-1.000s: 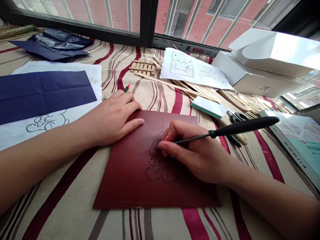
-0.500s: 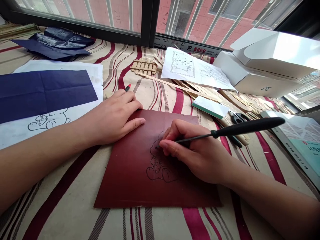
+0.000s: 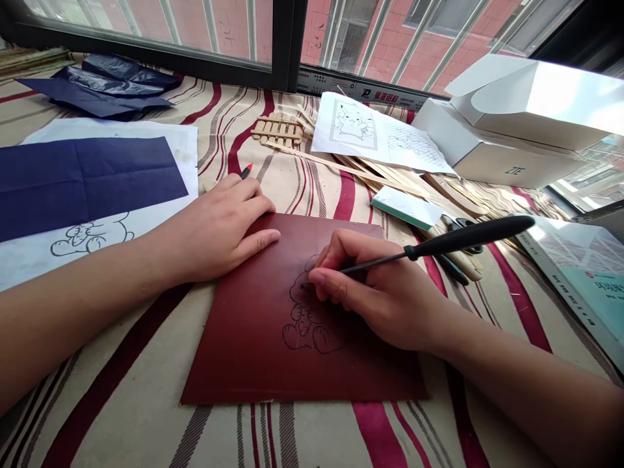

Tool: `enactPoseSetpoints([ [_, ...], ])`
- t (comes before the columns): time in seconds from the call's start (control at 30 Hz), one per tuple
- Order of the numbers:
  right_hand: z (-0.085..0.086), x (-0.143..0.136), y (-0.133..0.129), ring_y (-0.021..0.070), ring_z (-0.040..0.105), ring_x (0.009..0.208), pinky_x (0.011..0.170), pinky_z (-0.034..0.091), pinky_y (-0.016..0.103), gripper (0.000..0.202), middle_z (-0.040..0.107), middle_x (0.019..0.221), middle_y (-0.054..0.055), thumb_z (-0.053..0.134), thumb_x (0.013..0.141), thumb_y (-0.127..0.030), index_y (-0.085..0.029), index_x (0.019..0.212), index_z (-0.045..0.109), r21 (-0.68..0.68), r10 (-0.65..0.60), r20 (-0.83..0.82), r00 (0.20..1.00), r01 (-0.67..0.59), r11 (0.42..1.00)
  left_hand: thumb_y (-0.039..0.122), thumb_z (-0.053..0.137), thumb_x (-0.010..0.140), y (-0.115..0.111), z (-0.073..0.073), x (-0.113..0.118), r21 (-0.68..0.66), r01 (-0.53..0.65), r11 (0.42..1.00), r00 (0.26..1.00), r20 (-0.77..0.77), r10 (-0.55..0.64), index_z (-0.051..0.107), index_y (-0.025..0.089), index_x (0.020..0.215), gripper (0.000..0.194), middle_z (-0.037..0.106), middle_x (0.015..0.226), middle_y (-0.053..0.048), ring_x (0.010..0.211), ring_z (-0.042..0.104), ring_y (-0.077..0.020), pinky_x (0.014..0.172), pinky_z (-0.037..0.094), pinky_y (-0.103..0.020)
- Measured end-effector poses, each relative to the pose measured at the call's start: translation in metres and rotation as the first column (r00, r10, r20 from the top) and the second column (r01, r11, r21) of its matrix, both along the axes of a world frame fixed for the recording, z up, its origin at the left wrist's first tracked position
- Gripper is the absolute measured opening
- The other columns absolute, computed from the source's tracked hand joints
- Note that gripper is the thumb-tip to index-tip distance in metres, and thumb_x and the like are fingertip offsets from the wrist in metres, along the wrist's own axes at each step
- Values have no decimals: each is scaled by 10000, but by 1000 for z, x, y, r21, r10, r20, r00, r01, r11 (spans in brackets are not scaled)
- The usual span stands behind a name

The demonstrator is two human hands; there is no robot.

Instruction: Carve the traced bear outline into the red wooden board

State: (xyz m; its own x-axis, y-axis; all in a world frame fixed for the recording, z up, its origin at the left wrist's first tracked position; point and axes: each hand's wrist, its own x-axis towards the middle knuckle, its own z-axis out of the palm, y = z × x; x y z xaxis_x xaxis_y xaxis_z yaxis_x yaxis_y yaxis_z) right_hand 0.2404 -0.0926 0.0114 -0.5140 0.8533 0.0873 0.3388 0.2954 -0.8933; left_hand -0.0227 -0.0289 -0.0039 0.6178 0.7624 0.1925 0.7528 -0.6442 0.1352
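Note:
My right hand (image 3: 385, 292) grips a carving tool (image 3: 468, 237) with a long black handle and a thin metal shaft. The tool's tip meets the outline of a bear-like figure (image 3: 305, 328) drawn in dark lines on a dark red board (image 3: 238, 364). Flat across the board's upper left corner lies my left hand (image 3: 231, 227), thumb spread away from the other fingers. A pen-like stick with a red tip (image 3: 247, 171) shows just beyond its fingers; the rest of it is hidden. The tool's very point is hard to make out by my thumb.
Dark blue carbon-like paper (image 3: 88, 182) covers part of a drawn white sheet (image 3: 185, 143) at left. Wooden strips (image 3: 380, 172), a printed sheet (image 3: 375, 133), scissors (image 3: 465, 234) and a white box (image 3: 507, 162) lie beyond. A book (image 3: 575, 273) is at right.
The whole view has shifted slightly. The tool's handle has swung a little left and lower, with its tip still at the drawing. My left hand keeps its place on the board.

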Motion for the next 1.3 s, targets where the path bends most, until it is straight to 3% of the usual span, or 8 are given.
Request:
enactPoseSetpoints([
  [0.53, 3, 4, 6, 164, 637, 758, 677, 493, 306, 198, 743, 860, 30, 679, 1045, -292, -211, 872, 629, 85, 121, 78, 990, -127, 988, 570, 387, 1044, 0, 5, 2, -10, 3, 1000, 999, -44, -3, 695, 173, 1132, 510, 646, 1171, -163, 1117, 589, -379, 1018, 509, -567],
  [0.8, 0, 1, 3, 140, 647, 727, 657, 490, 281, 241, 712, 776, -13, 700, 1038, -307, -221, 837, 601, -74, 20, 1, 1000, -20, 997, 587, 401, 1048, 1, -4, -1, 34, -4, 999, 1000, 12, 4, 703, 193, 1129, 503, 655, 1167, -148, 1098, 588, -363, 1017, 495, -544],
  [1.3, 4, 2, 4, 145, 624, 725, 656, 492, 286, 220, 727, 832, 14, 690, 1041, -295, -210, 852, 615, 15, 87, 51, 995, -88, 996, 603, 389, 1059, 1, -9, -2, 77, 9, 997, 1000, 27, -11, 703, 194, 1134, 521, 653, 1160, -139, 1098, 596, -358, 1016, 499, -536],
])
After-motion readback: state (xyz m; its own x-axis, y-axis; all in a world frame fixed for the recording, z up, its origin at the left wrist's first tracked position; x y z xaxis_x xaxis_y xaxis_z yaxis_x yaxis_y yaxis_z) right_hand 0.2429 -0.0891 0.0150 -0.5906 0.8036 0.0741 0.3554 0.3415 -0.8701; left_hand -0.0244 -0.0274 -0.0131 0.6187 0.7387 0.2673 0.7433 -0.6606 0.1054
